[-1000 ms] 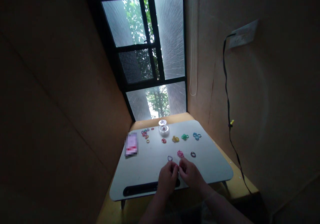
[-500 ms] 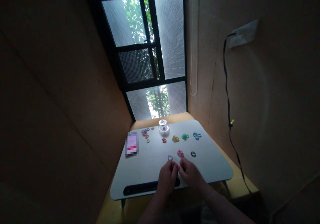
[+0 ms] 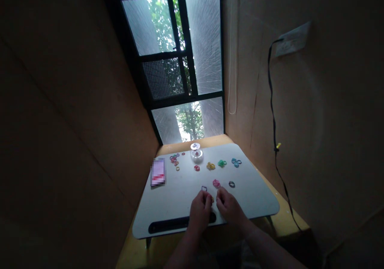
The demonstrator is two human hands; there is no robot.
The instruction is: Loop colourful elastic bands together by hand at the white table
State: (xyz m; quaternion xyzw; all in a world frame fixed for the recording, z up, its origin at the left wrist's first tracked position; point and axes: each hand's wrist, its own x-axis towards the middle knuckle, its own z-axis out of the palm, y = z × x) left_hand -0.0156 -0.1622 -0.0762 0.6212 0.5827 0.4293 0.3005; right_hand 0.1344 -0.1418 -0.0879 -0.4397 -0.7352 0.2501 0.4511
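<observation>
Orange-looking band (image 3: 213,200), perhaps, at the left hand's fingers (image 3: 209,197).

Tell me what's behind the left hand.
Behind the left hand: the white tabletop and the black strip, which shows on both sides. The strip's covered stretch, and anything there, cannot be seen.

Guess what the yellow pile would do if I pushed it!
The yellow pile would probably spread apart, since it looks like loosely heaped little loops. It's likely light, because the loops look thin. It probably wouldn't roll, as it lies low on the white tabletop.
</observation>
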